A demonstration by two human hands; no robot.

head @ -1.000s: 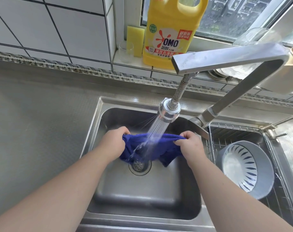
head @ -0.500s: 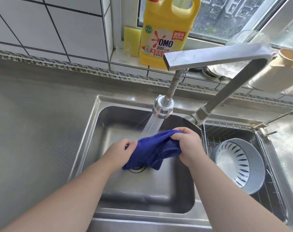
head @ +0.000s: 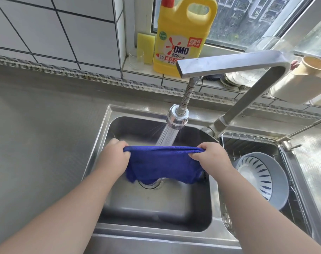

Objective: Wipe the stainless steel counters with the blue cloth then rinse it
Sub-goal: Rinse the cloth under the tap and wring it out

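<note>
The blue cloth (head: pixel 163 164) hangs stretched wide over the left sink basin (head: pixel 156 209), above the drain. My left hand (head: pixel 113 154) grips its left top corner and my right hand (head: pixel 211 156) grips its right top corner. Water sprays from the tap's chrome spray head (head: pixel 177 117) down onto the cloth's top edge. The stainless steel counter (head: pixel 42 125) lies to the left of the sink.
A square steel tap arm (head: pixel 229 64) reaches over the basin. In the right basin a wire rack (head: pixel 251 142) holds a grey colander (head: pixel 262 178). On the window sill stand a yellow detergent jug (head: pixel 181 37), a yellow sponge (head: pixel 146 47) and a small glass (head: pixel 136 58).
My hands moved apart and pulled the bunched cloth out flat under the water stream. The right hand dropped level with the left.
</note>
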